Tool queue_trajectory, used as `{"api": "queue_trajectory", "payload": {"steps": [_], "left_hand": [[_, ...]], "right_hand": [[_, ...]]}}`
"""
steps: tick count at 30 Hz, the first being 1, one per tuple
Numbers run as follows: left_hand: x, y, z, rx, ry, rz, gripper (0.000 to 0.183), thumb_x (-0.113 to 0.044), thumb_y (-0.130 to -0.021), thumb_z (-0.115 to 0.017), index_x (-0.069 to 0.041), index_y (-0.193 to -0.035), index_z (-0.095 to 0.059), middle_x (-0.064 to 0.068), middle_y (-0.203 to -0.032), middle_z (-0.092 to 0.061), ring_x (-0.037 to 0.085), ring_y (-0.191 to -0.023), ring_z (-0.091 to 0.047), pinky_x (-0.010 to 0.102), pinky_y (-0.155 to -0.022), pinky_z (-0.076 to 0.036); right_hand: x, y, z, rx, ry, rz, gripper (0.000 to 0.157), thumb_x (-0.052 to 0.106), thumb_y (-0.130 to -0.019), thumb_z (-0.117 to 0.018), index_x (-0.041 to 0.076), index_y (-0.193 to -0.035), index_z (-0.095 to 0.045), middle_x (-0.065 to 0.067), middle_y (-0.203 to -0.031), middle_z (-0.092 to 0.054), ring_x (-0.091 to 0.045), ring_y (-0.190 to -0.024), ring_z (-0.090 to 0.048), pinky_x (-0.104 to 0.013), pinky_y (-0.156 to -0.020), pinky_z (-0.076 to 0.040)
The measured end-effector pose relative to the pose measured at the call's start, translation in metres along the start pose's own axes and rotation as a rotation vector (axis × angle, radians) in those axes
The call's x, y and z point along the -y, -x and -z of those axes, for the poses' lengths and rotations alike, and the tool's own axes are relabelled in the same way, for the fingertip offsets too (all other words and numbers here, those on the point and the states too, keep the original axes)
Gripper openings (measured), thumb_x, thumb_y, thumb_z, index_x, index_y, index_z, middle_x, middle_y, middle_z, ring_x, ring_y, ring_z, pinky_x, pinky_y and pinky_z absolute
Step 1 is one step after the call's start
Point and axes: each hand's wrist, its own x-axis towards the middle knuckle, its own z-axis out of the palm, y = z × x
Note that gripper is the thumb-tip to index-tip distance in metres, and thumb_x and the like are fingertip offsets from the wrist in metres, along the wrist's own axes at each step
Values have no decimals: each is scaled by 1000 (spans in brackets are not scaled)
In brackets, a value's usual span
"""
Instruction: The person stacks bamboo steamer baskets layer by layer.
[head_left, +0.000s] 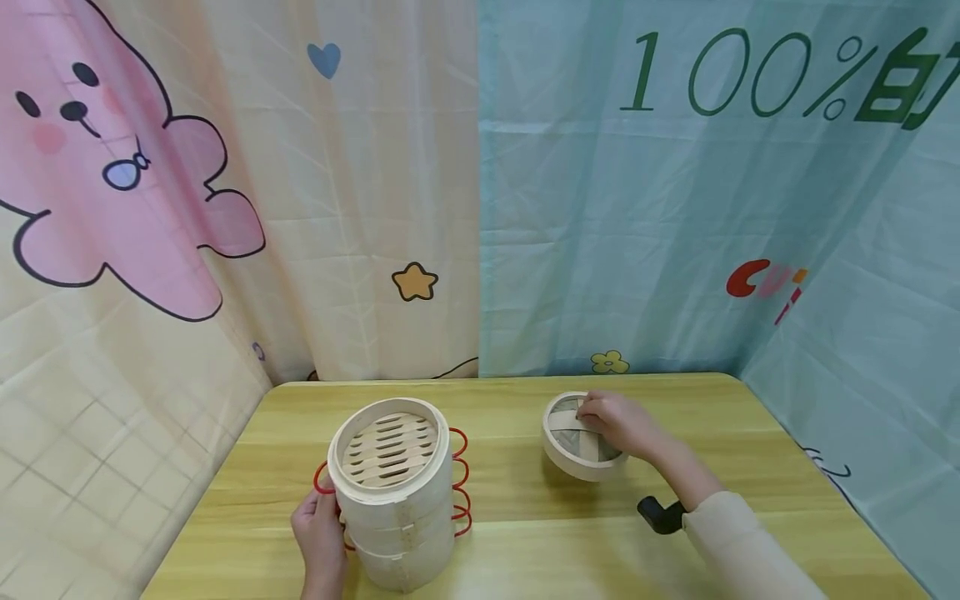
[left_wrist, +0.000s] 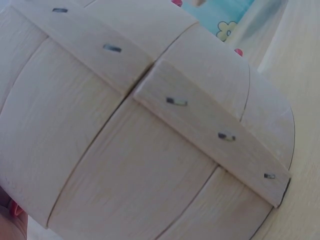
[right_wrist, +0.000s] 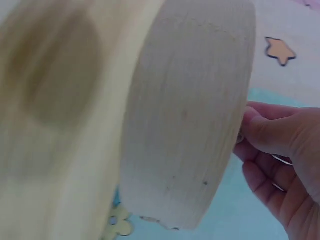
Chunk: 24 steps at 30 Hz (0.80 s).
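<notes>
A stack of bamboo steamers [head_left: 405, 529] stands at the front left of the wooden table, its slatted top tier [head_left: 390, 450] uncovered. Beside its left side, my left hand [head_left: 318, 529] grips at the red loop handles [head_left: 324, 479]; most of its fingers are hidden. The stack's stapled wall [left_wrist: 140, 130] fills the left wrist view. To the right, my right hand [head_left: 618, 422] pinches the top of a round bamboo lid [head_left: 577, 467]. In the right wrist view, the lid [right_wrist: 185, 115] is held up off the table, its shadow beneath.
A black, bent object [head_left: 660, 515] lies near the right sleeve, partly covered by it. More red loops [head_left: 461, 471] stick out from the stack's right side. Patterned curtains [head_left: 480, 208] hang behind the table [head_left: 510, 550] and along both sides.
</notes>
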Motion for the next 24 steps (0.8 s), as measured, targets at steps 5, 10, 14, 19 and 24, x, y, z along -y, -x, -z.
{"api": "queue_trajectory", "payload": {"steps": [5,10,14,19,24], "left_hand": [[2,-1,-1,6,4,-7,38,-6,-88,-56,-11,-51,-59,-6,-46,-48,3,-41,-42,19,-33,-30],[1,-2,-2,1,-4,-11,37,-6,-88,-57,-13,-52,-61,-6,-46,-49,3,-41,-43,18,-33,-29],[0,-3,-2,11,6,-17,37,-6,-88,-57,-13,-52,-62,-6,-46,-49,3,-41,-43,19,-33,-29],[1,-2,-1,13,5,-13,36,-6,-88,-57,-13,-53,-63,-6,-47,-49,3,-42,-43,18,-33,-29],[2,-2,1,6,10,-13,36,-4,-88,-57,-13,-54,-63,-6,-47,-49,3,-42,-42,18,-33,-29]], "right_hand": [[12,-24,28,15,-3,18,8,-4,-81,-65,1,-85,-68,-5,-82,-59,-20,-75,-59,-26,-61,-49],[30,-48,49,13,18,24,7,0,-83,-65,4,-88,-69,-4,-85,-60,-19,-77,-59,-27,-64,-49],[48,-67,61,17,3,58,8,2,-84,-64,5,-89,-69,-3,-86,-60,-18,-79,-59,-27,-66,-49],[72,-88,75,32,3,114,8,0,-83,-64,4,-88,-69,-3,-85,-60,-16,-78,-58,-27,-67,-48],[97,-107,85,39,8,165,7,1,-84,-65,5,-88,-69,-3,-85,-59,-14,-77,-56,-25,-67,-47]]}}
